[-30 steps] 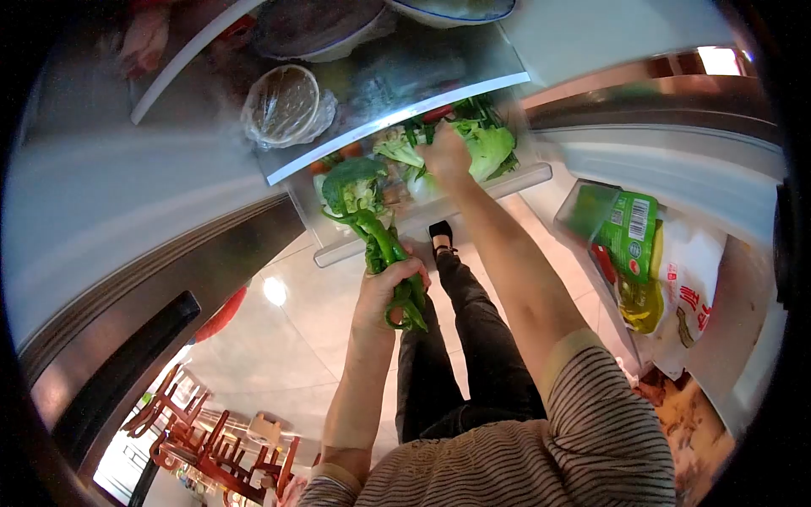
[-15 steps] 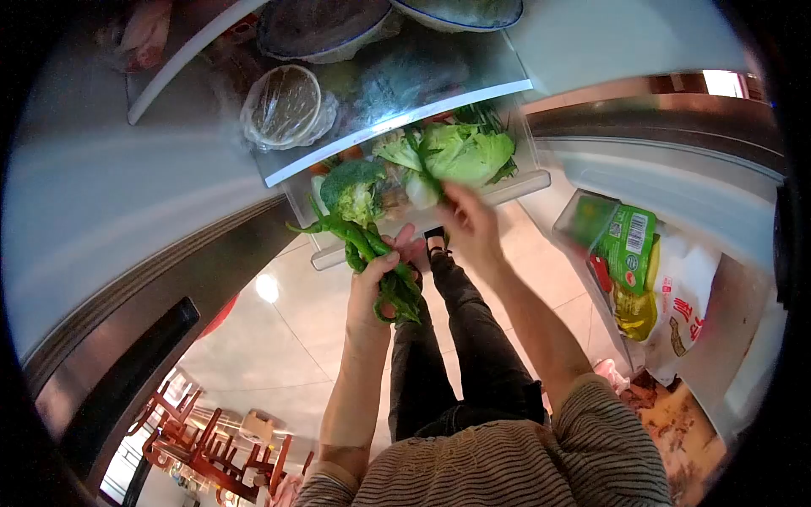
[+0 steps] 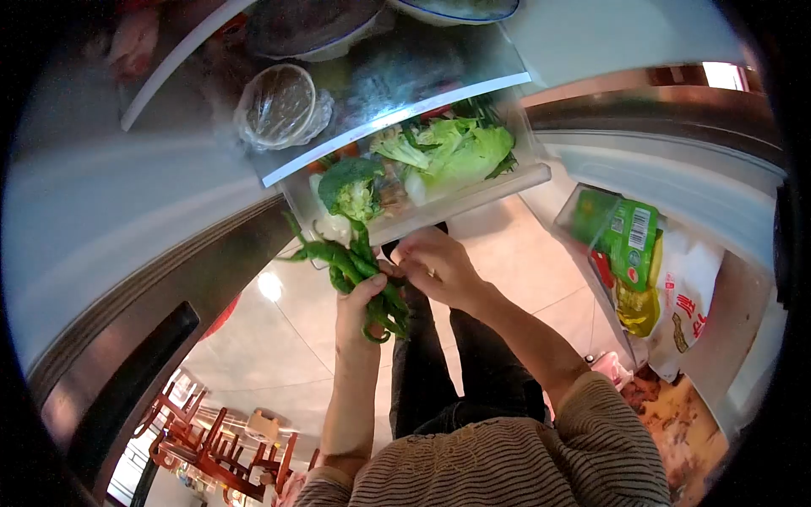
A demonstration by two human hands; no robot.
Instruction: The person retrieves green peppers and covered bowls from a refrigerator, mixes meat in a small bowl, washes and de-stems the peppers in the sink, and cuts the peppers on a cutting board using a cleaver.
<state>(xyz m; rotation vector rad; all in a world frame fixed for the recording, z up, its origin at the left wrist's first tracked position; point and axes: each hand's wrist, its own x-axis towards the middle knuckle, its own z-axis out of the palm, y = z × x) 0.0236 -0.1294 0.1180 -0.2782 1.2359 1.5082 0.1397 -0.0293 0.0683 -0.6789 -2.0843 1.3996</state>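
My left hand (image 3: 358, 302) is closed around a bunch of long green chili peppers (image 3: 345, 260), their tips and stems sticking out above and below the fingers. Right beside it is my right hand (image 3: 443, 269), its fingers curled in against the left fingers and the bunch; whatever they pinch, if anything, is hidden. Just beyond both hands is the pulled-out clear fridge drawer (image 3: 498, 185). In it lie a broccoli head (image 3: 351, 188) on the left and leafy green lettuce (image 3: 473, 150) on the right.
Above the drawer, a glass shelf (image 3: 405, 121) carries a plastic-wrapped bowl (image 3: 280, 106) and larger covered bowls. The open door on the right holds a green package (image 3: 632, 245) and a white bag (image 3: 683, 296). Wooden chairs (image 3: 207, 448) stand at lower left.
My right hand has come back from the drawer toward me and met my left hand. The left hand with the chili peppers has dropped slightly and tilted. The lettuce leaves have shifted.
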